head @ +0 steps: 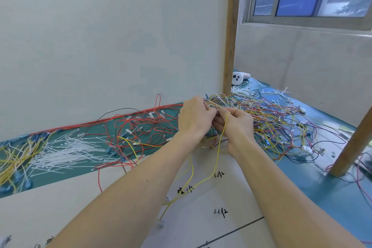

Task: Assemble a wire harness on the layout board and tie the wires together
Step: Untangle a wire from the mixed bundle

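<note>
The thin yellow wire [216,157] drapes over the right hand [236,127], trailing toward the person across the white layout board [80,203]. Both hands pinch it, the left hand [196,119] touching alongside.

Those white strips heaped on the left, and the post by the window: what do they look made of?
The white strips look like plastic, probably nylon cable ties: thin, stiff, slightly translucent, each with a small head. The post looks like bare wood: brown, matt, faintly grained. The yellow wire draped over the right hand seems plastic-coated: smooth and evenly coloured; its core does not show.
</note>
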Tool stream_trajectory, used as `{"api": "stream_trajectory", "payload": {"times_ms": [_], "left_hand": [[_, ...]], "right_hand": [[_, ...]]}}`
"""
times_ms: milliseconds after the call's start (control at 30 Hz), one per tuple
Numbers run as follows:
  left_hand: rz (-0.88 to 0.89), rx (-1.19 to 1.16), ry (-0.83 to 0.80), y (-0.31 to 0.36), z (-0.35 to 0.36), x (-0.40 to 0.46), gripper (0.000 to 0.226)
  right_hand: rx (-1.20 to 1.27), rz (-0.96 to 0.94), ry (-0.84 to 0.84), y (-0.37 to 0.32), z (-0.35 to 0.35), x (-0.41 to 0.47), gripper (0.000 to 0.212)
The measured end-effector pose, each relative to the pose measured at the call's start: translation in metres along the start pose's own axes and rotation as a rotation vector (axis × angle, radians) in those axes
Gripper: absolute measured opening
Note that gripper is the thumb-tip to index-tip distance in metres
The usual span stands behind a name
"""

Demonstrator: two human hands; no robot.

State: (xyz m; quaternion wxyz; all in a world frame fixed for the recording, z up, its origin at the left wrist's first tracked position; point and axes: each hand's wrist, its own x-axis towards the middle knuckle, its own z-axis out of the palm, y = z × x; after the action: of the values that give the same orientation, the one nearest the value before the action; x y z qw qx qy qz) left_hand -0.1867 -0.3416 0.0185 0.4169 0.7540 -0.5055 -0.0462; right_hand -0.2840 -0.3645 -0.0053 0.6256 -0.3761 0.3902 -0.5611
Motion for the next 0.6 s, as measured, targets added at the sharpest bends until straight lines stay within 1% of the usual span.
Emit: {"api": "stream_trajectory", "payload": {"times_ms": [100,200,267,367,433,467,500,567,600], "left_hand": [[-0.044,-0.166,-0.015,-0.005,-0.001,0.0,0.022],[-0.191,-0.264,-0.005,-0.011,-0.002,0.009,0.022],[-0.294,-0.335,-0.013,-0.015,-0.002,0.015,0.024],[-0.323,-0.328,-0.048,-0.019,-0.001,0.019,0.022],[-0.282,-0.202,-0.064,-0.021,-0.002,0.017,0.013],[-0.237,-0.121,-0.049,-0.022,-0.002,0.016,0.006],[-0.179,-0.065,-0.018,-0.021,-0.003,0.013,0.005],[-0.027,-0.06,0.032,-0.015,-0.005,0.01,0.01],[0.053,-0.08,0.023,-0.011,-0.006,0.01,0.012]], "right_hand": [[0.015,-0.003,0.008,0.0,0.0,0.002,0.011],[-0.029,-0.018,0.005,-0.001,-0.001,0.002,0.008],[-0.136,-0.097,0.015,-0.004,-0.002,0.001,0.009],[-0.306,-0.281,0.057,-0.008,-0.005,0.001,0.007],[-0.298,-0.297,0.084,-0.007,-0.007,0.002,0.008],[-0.285,-0.276,0.096,-0.006,-0.008,0.004,0.008],[-0.277,-0.248,0.107,-0.006,-0.009,0.006,0.007],[-0.26,-0.175,0.115,-0.005,-0.01,0.01,0.012],[-0.257,-0.141,0.111,-0.006,-0.01,0.012,0.017]]}}
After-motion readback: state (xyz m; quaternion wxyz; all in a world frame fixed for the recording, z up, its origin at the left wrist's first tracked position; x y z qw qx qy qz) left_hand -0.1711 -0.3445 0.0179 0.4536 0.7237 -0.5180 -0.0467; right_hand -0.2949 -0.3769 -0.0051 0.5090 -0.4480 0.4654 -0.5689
